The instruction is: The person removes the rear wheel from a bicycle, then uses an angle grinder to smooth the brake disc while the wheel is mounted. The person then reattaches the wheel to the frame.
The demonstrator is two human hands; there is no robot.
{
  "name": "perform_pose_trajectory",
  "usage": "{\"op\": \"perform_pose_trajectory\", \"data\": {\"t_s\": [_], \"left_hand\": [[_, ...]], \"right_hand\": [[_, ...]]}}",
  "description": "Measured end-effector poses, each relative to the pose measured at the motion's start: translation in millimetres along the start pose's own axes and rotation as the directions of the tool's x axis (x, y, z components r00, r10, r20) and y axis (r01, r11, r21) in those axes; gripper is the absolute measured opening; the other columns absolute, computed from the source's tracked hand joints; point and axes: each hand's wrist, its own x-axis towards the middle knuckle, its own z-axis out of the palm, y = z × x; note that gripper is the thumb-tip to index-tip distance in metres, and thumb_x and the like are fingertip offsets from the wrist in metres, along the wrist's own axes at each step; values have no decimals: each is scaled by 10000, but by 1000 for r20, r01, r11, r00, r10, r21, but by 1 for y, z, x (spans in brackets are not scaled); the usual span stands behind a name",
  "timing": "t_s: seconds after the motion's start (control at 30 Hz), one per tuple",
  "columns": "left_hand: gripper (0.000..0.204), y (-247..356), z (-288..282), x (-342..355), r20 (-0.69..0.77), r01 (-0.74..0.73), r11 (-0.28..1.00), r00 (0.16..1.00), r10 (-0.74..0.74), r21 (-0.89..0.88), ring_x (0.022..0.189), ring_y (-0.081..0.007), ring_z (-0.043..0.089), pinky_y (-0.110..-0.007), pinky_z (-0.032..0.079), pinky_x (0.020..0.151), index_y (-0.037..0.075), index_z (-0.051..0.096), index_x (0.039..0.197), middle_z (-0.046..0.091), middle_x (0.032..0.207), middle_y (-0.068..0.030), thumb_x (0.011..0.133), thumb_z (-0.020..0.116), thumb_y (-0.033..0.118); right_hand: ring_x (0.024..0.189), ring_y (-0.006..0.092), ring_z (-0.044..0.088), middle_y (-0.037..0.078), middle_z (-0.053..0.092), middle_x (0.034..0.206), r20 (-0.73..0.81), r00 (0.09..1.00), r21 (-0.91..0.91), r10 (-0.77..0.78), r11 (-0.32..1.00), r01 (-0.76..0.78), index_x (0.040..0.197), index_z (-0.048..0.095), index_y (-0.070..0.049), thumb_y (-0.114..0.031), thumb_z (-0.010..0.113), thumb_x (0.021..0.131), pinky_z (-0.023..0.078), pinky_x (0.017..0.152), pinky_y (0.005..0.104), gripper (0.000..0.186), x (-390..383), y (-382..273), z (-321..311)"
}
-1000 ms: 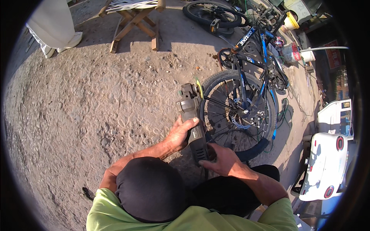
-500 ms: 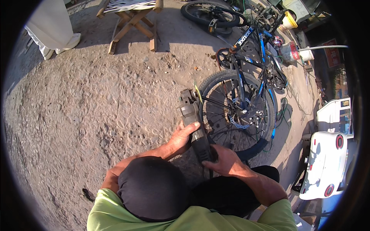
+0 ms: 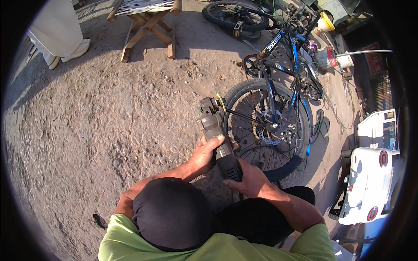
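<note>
Both my hands are closed around an angle grinder (image 3: 212, 125) with a dark grey body. My left hand (image 3: 203, 153) wraps its middle, thumb over the top. My right hand (image 3: 250, 178) grips its rear end. The thin yellowish disc (image 3: 221, 103) at the grinder's head stands edge-on, close to the left side of a bicycle tyre (image 3: 237, 90); I cannot tell whether the two touch. That wheel, with a brake disc (image 3: 266, 136) at its hub, belongs to a black and blue bicycle (image 3: 274, 65) lying on the ground. My left fingers are mostly hidden beneath the tool.
A folding wooden stool (image 3: 150, 30) stands at the far left, near a person's pale trousers and white shoes (image 3: 74, 52). Buckets (image 3: 325, 57), cables (image 3: 321, 124) and machine parts lie beyond the bicycle. A white vehicle (image 3: 368, 185) is at the right. The ground (image 3: 96, 122) is rough.
The grinder has tilted, its head shifting slightly left and up, away from the wheel. My right hand has moved a little left with its rear end.
</note>
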Motion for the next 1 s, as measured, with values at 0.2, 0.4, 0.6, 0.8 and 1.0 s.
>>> {"op": "perform_pose_trajectory", "data": {"t_s": [0.2,0.4,0.6,0.8,1.0], "left_hand": [[457,5,9,-4,-12,32,998,999,-32,-47,1023,-266,707,-451,574,955,42,604,1229,716,1095,-121,961,763,375],[449,-7,3,-2,-7,80,990,997,-81,-116,1072,-284,696,-474,550,1008,33,615,1275,717,1136,-129,969,763,327],[464,-16,-9,0,-14,102,986,994,-105,-135,1064,-280,705,-463,554,999,27,634,1250,726,1131,-136,964,754,372],[474,2,3,-6,-6,80,993,997,-81,-83,1052,-277,710,-456,564,987,24,638,1237,725,1124,-133,954,767,381],[465,8,7,-6,29,83,993,996,-80,-83,1062,-276,706,-455,566,993,33,628,1247,717,1137,-126,956,776,364]], "right_hand": [[1029,449,728,277,729,1117,-56,998,-47,-19,999,17,1448,501,7,-436,817,860,566,889,497,801,-1,8,3],[1019,441,733,268,737,1090,-22,1000,17,-12,1000,12,1421,526,4,-425,829,855,570,880,485,771,-1,15,1],[999,451,737,272,741,1070,2,1000,6,-2,1000,2,1411,527,8,-431,826,855,574,877,493,770,-1,11,2],[1028,470,726,289,736,1089,-24,999,-9,-36,999,36,1438,505,10,-419,818,858,572,894,508,787,0,11,4],[1061,473,717,295,730,1114,-42,998,-20,-43,999,42,1437,508,13,-414,821,852,569,910,507,790,-3,5,1]]}}
